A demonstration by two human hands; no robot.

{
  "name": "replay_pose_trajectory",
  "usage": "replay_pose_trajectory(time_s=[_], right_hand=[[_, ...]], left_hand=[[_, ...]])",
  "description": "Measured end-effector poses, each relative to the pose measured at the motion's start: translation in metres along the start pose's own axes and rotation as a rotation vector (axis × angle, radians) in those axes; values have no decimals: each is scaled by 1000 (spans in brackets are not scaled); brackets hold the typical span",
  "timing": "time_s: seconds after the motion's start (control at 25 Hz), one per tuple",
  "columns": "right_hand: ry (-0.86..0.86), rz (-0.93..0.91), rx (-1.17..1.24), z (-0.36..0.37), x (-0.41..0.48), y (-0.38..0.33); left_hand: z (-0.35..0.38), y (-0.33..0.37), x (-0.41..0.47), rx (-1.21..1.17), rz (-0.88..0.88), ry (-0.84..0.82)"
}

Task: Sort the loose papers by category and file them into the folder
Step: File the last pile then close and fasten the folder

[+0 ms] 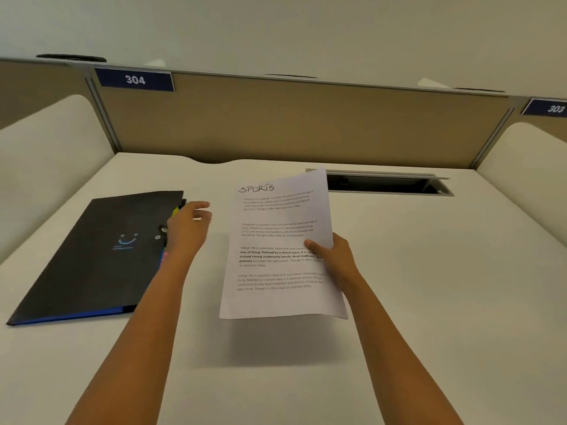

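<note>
- Closed black plastic folder (101, 256), centre-left on white desk (429, 286); coloured tabs (175, 211) at right edge.
- Left hand (188, 228) there; grasp unclear.
- Right hand (334, 259) pinching raised white "SPORTS" sheet (276, 240), centre.
- Grey desk hatch (386, 182) behind sheet.

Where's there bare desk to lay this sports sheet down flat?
Widest bare patch: desk right of the sheet, below the cable slot, out to the side panel. Also bare: the near strip between the forearms. Crowded on the left: the folder, with the left hand at its edge.
</note>
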State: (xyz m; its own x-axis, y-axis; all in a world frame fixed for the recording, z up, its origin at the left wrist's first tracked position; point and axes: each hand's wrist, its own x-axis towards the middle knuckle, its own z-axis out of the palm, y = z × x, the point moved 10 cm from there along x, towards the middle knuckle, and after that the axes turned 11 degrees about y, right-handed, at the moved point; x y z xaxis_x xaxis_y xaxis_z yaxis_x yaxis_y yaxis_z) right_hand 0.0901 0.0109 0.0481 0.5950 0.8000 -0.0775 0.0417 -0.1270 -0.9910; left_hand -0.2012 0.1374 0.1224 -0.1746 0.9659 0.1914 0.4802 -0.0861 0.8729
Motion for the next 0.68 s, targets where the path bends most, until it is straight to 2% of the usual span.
replay_pose_trajectory(time_s=[0.08,0.16,0.24,0.4,0.68], right_hand=[[-5,29,-8,18,-4,12],[-3,56,-18,33,-7,22],[-5,81,-30,47,-10,32],[-5,128,-44,67,-16,49],[-4,161,-84,86,-23,63]], left_hand=[[-28,-23,9,128,-6,109],[-40,-48,14,239,-20,120],[-38,-75,14,414,-47,33],[-28,-130,-1,676,-211,-179],[-38,-137,10,657,-126,-195]])
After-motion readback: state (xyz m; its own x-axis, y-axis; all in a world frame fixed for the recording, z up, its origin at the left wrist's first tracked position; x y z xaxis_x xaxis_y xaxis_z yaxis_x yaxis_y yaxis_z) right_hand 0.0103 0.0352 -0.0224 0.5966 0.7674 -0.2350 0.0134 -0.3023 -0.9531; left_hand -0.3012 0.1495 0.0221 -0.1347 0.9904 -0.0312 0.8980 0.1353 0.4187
